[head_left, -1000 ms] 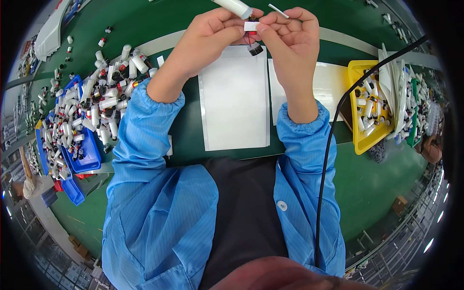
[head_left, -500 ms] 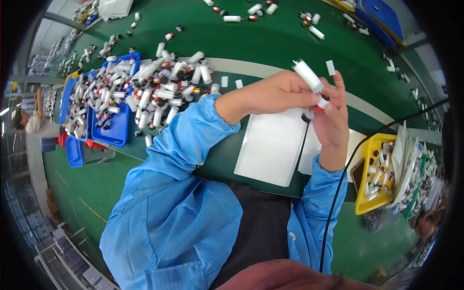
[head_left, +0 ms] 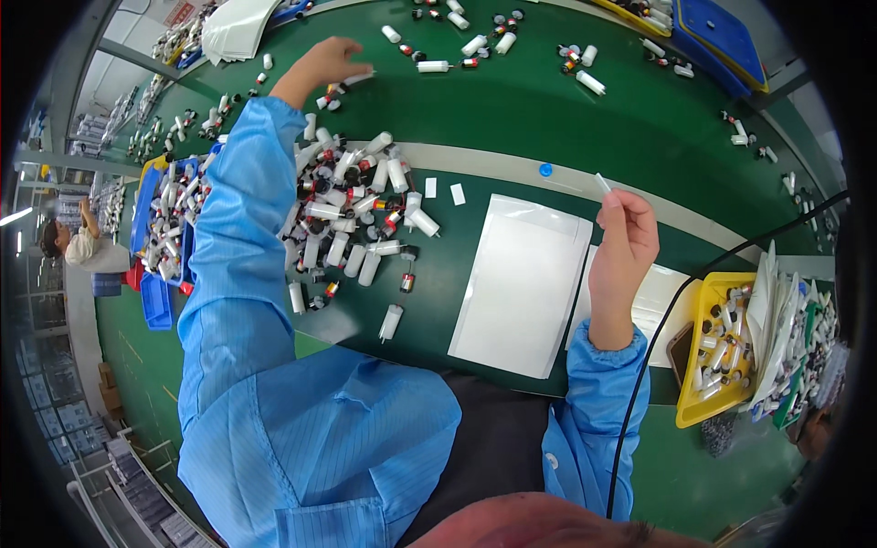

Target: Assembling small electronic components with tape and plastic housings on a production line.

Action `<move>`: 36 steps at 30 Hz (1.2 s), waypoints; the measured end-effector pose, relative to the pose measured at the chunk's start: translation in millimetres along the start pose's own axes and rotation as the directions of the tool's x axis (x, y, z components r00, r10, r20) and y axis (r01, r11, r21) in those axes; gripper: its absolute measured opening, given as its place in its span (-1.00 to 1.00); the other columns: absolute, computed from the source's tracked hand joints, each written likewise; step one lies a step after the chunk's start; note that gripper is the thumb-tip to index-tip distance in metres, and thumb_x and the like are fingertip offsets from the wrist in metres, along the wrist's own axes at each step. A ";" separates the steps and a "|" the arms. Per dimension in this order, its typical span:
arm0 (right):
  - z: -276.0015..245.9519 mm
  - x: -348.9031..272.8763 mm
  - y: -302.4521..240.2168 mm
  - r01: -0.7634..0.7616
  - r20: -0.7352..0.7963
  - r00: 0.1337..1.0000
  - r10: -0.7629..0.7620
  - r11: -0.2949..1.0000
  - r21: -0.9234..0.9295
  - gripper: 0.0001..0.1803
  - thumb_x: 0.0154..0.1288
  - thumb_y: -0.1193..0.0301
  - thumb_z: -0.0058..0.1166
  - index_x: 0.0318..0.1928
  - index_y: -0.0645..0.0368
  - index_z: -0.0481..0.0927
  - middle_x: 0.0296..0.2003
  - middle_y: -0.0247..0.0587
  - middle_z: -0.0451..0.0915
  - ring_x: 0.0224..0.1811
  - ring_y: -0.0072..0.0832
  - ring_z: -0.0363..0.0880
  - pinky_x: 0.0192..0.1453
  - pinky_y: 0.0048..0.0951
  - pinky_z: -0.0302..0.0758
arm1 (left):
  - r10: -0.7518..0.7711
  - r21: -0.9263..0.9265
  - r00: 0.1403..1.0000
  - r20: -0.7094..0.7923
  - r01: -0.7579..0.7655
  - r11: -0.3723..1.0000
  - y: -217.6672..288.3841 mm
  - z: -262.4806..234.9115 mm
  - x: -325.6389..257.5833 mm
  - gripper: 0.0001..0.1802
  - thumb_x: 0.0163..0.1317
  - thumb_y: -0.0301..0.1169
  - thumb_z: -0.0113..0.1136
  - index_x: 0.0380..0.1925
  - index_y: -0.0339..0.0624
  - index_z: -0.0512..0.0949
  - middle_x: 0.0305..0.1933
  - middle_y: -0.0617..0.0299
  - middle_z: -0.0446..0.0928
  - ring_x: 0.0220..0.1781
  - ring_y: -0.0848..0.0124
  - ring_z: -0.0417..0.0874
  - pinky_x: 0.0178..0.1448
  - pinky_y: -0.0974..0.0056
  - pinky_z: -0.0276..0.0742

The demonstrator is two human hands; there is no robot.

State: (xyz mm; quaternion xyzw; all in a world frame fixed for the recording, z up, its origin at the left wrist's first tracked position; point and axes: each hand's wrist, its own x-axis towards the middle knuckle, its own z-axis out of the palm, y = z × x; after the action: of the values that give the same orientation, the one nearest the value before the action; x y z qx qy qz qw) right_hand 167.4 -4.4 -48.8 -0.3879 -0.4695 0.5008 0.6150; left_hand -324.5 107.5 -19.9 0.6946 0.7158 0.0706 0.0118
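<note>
My left hand (head_left: 322,71) is stretched out to the far left over the green surface, its fingers apart. Just under its thumb is a white cylinder (head_left: 359,79), blurred, beside a small red and black part (head_left: 332,89). The cylinder appears free of the fingers. My right hand (head_left: 624,251) is raised right of the white sheet (head_left: 523,283), pinching a small white strip (head_left: 603,183) between thumb and fingertips. Left of the sheet lies a heap of white cylinders with black and red ends (head_left: 352,205). One white cylinder (head_left: 391,321) lies apart near the front edge.
A yellow tray (head_left: 687,388) with clear and black parts stands at the right, by a dark phone-like object (head_left: 679,349). A black cable (head_left: 639,361) crosses the right side. Blue trays (head_left: 157,306) are at the left. A blue cap (head_left: 545,170) sits on the pale strip.
Both hands were together, holding a white cylinder and a red-and-white part. My left hand has swung to the far left; the right has lowered slightly, keeping a white strip.
</note>
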 end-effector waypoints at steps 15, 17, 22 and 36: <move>0.5 -4.7 -2.6 -0.010 0.058 0.998 0.007 0.998 0.059 -0.81 0.34 0.65 0.15 -0.07 0.26 0.54 -0.22 -0.37 0.54 -0.18 -0.67 0.47 -0.04 -0.65 0.42 | -0.276 -0.958 0.961 -0.023 0.058 0.280 52.0 39.2 66.8 -0.59 0.51 -0.13 -0.18 -0.18 -0.20 0.55 -0.09 0.10 0.64 0.25 0.22 0.54 0.39 0.08 0.31; 1.0 -6.2 -3.2 0.012 0.098 0.995 -0.015 0.999 0.035 -0.78 0.31 0.67 0.15 -0.05 0.26 0.53 -0.17 -0.35 0.52 -0.15 -0.66 0.46 -0.02 -0.64 0.40 | -0.229 -0.993 0.973 -0.017 -0.043 -0.108 86.9 12.8 51.4 -0.63 0.54 -0.21 -0.24 -0.10 -0.21 0.50 -0.08 0.12 0.62 0.25 0.19 0.53 0.36 0.07 0.36; 0.2 -9.9 0.6 0.045 0.130 0.990 -0.047 0.999 0.016 -0.74 0.29 0.68 0.17 -0.04 0.25 0.53 -0.16 -0.35 0.51 -0.16 -0.66 0.46 -0.01 -0.63 0.40 | 0.063 -0.724 0.986 0.157 0.159 -0.671 193.0 -40.1 7.6 -0.72 0.49 -0.44 -0.05 0.10 -0.34 0.45 0.01 0.08 0.62 0.10 0.33 0.63 0.15 0.22 0.59; 9.1 -6.7 0.2 0.498 0.131 0.866 -0.482 0.818 -0.287 -0.25 0.18 0.69 0.26 0.35 0.27 0.22 -0.06 -0.14 0.56 -0.05 -0.47 0.54 0.13 -0.43 0.46 | 0.426 -0.670 0.892 0.151 0.409 -0.619 344.3 9.4 -124.2 -0.42 0.44 -0.41 -0.15 0.45 -0.25 0.14 0.41 -0.08 0.32 0.35 0.22 0.43 0.43 0.20 0.34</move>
State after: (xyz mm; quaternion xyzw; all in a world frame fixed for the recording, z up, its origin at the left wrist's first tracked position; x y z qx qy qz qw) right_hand 158.2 -10.9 -47.9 -0.3330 -0.6423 0.2552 0.6414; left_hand 22.7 -6.8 1.2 0.2707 0.1903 0.5089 0.7947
